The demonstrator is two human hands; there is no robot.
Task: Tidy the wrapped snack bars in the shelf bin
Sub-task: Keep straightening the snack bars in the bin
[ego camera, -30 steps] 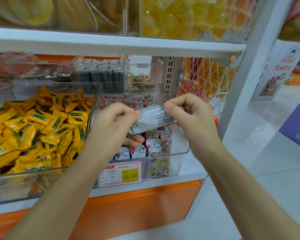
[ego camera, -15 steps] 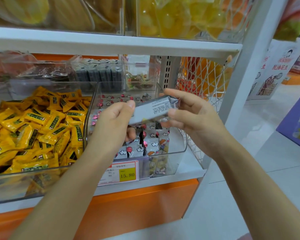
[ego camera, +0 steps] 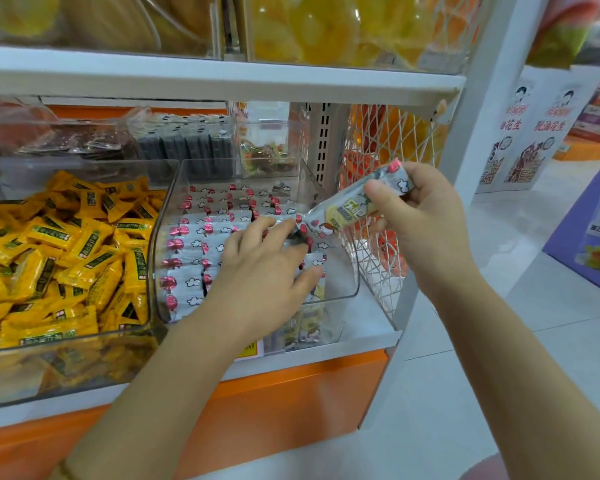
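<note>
A clear plastic shelf bin (ego camera: 347,292) holds rows of silver wrapped snack bars (ego camera: 194,237) with pink ends and cloud prints. My right hand (ego camera: 420,223) grips one such bar (ego camera: 354,206) by its upper end, tilted over the bin's right rim. My left hand (ego camera: 267,268) reaches into the bin, fingers spread and resting on the bars at its right side, thumb and forefinger at a bar's end. Whether that hand grips a bar cannot be told.
A second clear bin (ego camera: 66,362) of yellow wrapped candies (ego camera: 59,251) stands to the left. A white shelf board (ego camera: 222,77) runs overhead. White wire mesh (ego camera: 381,258) closes the shelf's right end. Smaller clear boxes (ego camera: 267,147) sit behind. Tiled floor (ego camera: 499,341) lies to the right.
Both hands held one bar above the bin before. My left hand has let go and dropped into the bin; my right hand has carried the bar to the right and tilted it.
</note>
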